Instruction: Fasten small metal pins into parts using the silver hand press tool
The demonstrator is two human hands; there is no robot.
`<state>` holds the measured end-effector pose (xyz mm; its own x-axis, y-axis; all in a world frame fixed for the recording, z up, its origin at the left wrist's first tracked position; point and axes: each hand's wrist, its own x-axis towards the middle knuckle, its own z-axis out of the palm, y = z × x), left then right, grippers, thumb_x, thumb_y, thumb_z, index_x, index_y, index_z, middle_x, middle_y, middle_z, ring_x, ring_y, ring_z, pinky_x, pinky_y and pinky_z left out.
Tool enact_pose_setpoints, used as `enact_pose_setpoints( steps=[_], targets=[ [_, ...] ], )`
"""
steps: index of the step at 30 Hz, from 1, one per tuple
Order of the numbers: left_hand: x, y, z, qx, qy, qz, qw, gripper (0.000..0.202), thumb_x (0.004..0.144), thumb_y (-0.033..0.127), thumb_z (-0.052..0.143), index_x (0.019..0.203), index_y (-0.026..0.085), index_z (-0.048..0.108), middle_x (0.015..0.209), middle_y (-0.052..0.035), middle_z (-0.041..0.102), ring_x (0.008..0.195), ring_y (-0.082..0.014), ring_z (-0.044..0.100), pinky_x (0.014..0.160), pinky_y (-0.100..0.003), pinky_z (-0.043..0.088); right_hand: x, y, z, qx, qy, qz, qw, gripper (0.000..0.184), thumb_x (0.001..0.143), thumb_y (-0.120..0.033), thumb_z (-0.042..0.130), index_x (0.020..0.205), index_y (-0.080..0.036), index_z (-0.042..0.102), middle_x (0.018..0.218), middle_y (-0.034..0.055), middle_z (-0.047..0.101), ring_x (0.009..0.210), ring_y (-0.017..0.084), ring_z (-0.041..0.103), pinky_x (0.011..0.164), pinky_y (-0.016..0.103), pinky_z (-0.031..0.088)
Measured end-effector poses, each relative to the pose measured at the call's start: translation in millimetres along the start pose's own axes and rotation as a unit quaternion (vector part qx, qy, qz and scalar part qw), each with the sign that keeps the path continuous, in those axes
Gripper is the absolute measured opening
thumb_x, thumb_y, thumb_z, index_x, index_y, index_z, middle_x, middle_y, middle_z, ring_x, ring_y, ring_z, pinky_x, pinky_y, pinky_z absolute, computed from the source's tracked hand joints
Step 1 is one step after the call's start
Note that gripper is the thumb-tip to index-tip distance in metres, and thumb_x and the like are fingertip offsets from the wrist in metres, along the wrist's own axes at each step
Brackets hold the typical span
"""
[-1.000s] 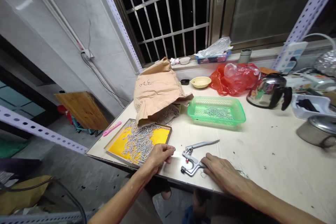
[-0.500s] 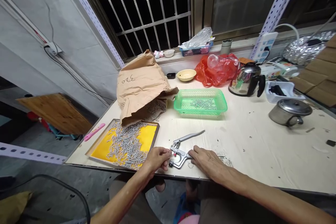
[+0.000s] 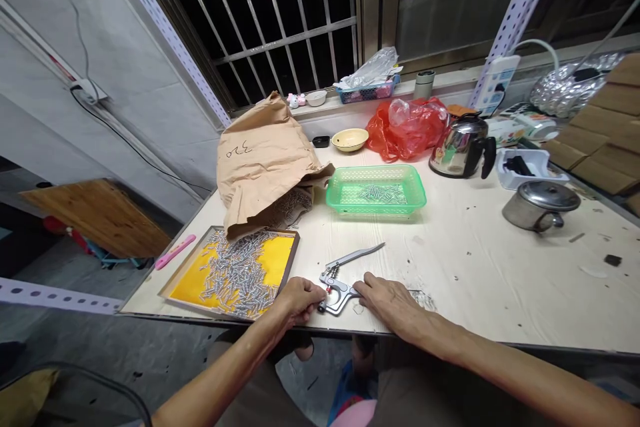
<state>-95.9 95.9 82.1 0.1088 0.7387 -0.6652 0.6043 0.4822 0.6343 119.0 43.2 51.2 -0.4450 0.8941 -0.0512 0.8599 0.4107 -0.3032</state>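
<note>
Pink bar: Though it is slim and smooth, with the look of plastic, it lies untouched beside the tray on the pale, wood-grained surface.
Yellow-lined tray: flat and brown-rimmed, heaped with small silvery metal pieces that look ridged; judging by the pile, most of what is in sight is left here and in the paper bag.
Paper bag: brown, stiff and creased, with handwritten figures; its mouth gapes toward the tray, and more metal pieces show inside.
Left hand: fingers and thumb drawn into a narrow pinch beside the head of the pliers; anything between the fingertips is too small to make out.
Pliers: between the hands, near the front edge of the surface; gray metal, with a C-shaped frame, coil spring, black tip and small red part; the handles stand apart, so no squeeze appears under way.
Green basket: thin, perforated plastic behind the pliers; a sparse scatter of metal pieces inside, far fewer than in the tray; whether these have been worked cannot be told.
Right hand: palm down, fingers closed over the lower handle of the pliers.
Steel kettle: rounded, mirror-bright, black-handled, well apart from both hands.
Lidded pot: dull steel, at the far right.
</note>
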Motion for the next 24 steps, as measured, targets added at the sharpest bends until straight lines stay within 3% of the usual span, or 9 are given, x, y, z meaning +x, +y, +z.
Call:
enact_pose_setpoints(
  steps=[6,12,15,18,21,24],
  targets=[
    [1.1,10.9,-3.0,0.081,-0.025,0.001,0.996,0.028,0.064,0.036,0.065,0.05,0.017,0.049,0.036,0.007,0.044,0.03,-0.0073,0.04,0.036,-0.019,0.023,0.7,1.5,-5.2,0.0,0.001,-0.024,1.0,0.009,0.093,-0.021,0.041,0.097,-0.021,0.05,0.095,0.0025,0.054,0.081,0.017,0.055,0.06,0.026,0.032],
    [-3.2,18.7,-4.4,0.093,-0.065,-0.023,0.993,0.029,0.058,0.041,0.07,0.053,0.016,0.055,0.036,0.0065,0.045,0.032,-0.0087,0.042,0.037,-0.02,0.025,3.0,0.4,-8.4,-0.019,-0.006,-0.026,0.999,0.01,0.092,-0.021,0.044,0.097,-0.021,0.053,0.094,0.0029,0.055,0.079,0.017,0.055,0.06,0.027,0.035],
    [-5.6,18.1,-3.4,0.091,-0.067,-0.031,0.993,0.032,0.055,0.044,0.072,0.053,0.016,0.054,0.036,0.0063,0.046,0.032,-0.0088,0.043,0.038,-0.02,0.028,2.0,3.7,-15.7,0.0,0.002,-0.035,0.999,0.016,0.09,-0.024,0.047,0.104,-0.022,0.054,0.101,0.0047,0.056,0.087,0.019,0.055,0.068,0.029,0.04],
    [-7.6,17.0,-1.1,0.091,-0.059,-0.027,0.994,0.037,0.053,0.048,0.073,0.052,0.016,0.054,0.036,0.0063,0.046,0.033,-0.0088,0.043,0.04,-0.022,0.031,6.3,14.7,-23.6,0.018,0.043,-0.051,0.998,0.05,0.083,-0.039,0.059,0.128,-0.022,0.045,0.13,0.0128,0.044,0.116,0.027,0.043,0.09,0.04,0.038],
    [-8.8,17.0,1.0,0.1,-0.054,-0.034,0.993,0.042,0.05,0.052,0.074,0.052,0.016,0.053,0.036,0.0064,0.046,0.033,-0.0084,0.042,0.041,-0.023,0.034,17.6,28.5,-27.7,0.018,0.026,-0.042,0.999,0.092,0.068,-0.059,0.067,0.14,-0.014,0.032,0.146,0.022,0.023,0.134,0.037,0.018,0.104,0.051,0.022],
    [-9.0,17.5,2.0,0.099,-0.052,-0.032,0.993,0.045,0.048,0.055,0.074,0.052,0.015,0.053,0.036,0.0069,0.045,0.032,-0.0074,0.04,0.041,-0.023,0.035,28.1,35.7,-30.4,0.016,-0.025,-0.04,0.999,0.107,0.059,-0.072,0.064,0.141,-0.011,0.032,0.143,0.0245,0.028,0.134,0.04,0.018,0.106,0.055,0.016]
  ],
)
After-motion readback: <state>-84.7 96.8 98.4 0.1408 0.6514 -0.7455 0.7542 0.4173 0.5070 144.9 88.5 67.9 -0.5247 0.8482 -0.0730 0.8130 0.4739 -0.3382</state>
